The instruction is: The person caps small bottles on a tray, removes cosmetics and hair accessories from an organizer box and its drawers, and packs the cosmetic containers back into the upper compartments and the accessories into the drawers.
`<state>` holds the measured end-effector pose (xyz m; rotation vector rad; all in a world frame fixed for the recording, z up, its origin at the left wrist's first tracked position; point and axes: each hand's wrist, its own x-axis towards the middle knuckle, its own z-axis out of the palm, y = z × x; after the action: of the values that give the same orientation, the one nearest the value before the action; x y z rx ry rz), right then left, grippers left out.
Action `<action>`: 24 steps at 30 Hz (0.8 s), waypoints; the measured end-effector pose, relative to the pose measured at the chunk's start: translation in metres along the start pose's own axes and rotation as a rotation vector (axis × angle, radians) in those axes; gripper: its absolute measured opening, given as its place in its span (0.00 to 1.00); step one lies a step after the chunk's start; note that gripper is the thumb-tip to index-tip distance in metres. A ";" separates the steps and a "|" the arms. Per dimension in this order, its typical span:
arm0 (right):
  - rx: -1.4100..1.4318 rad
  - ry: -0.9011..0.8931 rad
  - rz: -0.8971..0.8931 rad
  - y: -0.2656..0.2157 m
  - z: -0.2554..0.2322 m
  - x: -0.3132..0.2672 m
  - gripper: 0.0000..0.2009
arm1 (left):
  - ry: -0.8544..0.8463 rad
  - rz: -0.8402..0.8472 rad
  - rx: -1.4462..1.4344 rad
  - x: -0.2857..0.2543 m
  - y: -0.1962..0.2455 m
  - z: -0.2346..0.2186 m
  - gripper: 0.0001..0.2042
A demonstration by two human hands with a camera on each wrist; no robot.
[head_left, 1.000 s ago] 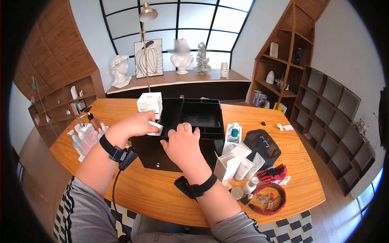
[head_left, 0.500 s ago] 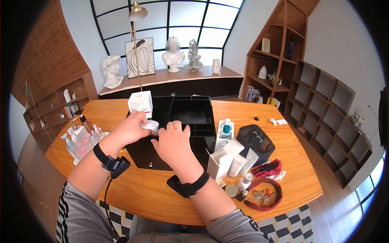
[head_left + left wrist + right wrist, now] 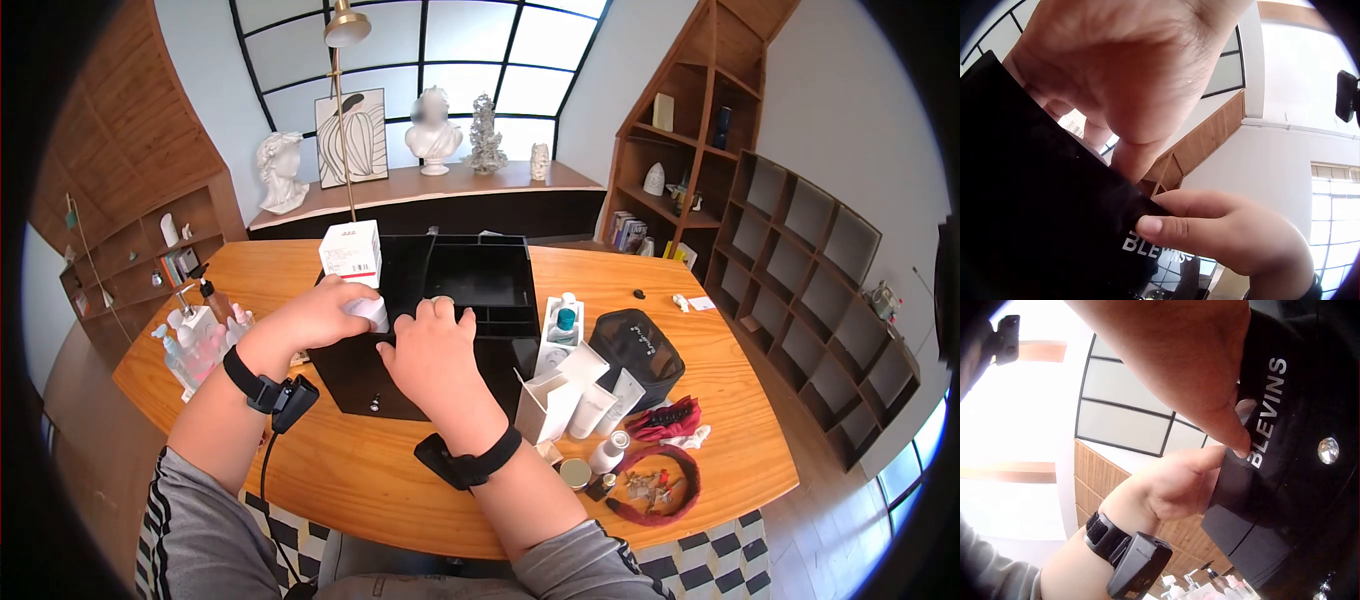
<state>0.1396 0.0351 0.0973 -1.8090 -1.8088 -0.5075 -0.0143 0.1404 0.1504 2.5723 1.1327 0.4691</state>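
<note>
A black organizer box [image 3: 350,375], lettered BLEVINS on its front, stands on the wooden table with its compartments facing up. Over the left section, my left hand [image 3: 335,308] holds a small white round container [image 3: 372,313] between thumb and fingers, low at the box's front edge. The left palm hides most of that container in the left wrist view. My right hand [image 3: 435,350] grips the front rim, its fingers over the top and its thumb [image 3: 1160,226] pressed on the front face near the lettering. A white carton [image 3: 350,250] stands behind the left hand.
Pump bottles [image 3: 195,335] stand at the left. Right of the box are an open white carton [image 3: 545,405], white tubes [image 3: 592,410] and a black mesh pouch [image 3: 635,350]. A red headband [image 3: 690,490] lies near the front edge, with a small round jar [image 3: 575,473] beside it.
The white container has tilted slightly in my left hand, staying over the same part of the box. My right hand keeps its place on the rim. The head view has shifted a little.
</note>
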 end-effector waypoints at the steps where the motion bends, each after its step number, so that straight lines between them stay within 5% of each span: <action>1: -0.003 0.010 -0.001 0.000 0.001 0.000 0.18 | -0.028 -0.005 0.001 -0.002 0.003 -0.002 0.21; 15: 0.018 0.001 -0.008 0.001 0.002 0.000 0.18 | 0.079 0.103 0.099 -0.032 0.004 0.010 0.17; 17: 0.022 0.010 -0.014 0.001 0.002 0.001 0.17 | 0.244 0.375 0.385 -0.038 0.007 0.015 0.19; 18: 0.033 0.005 -0.008 0.001 0.002 0.001 0.17 | 0.251 0.438 0.286 -0.038 0.004 0.019 0.21; 24: 0.009 0.041 -0.005 0.002 0.005 0.000 0.18 | 0.176 0.276 0.303 -0.051 0.011 0.015 0.22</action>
<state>0.1409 0.0381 0.0935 -1.7756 -1.7860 -0.5337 -0.0337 0.0932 0.1318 3.0243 0.9679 0.6416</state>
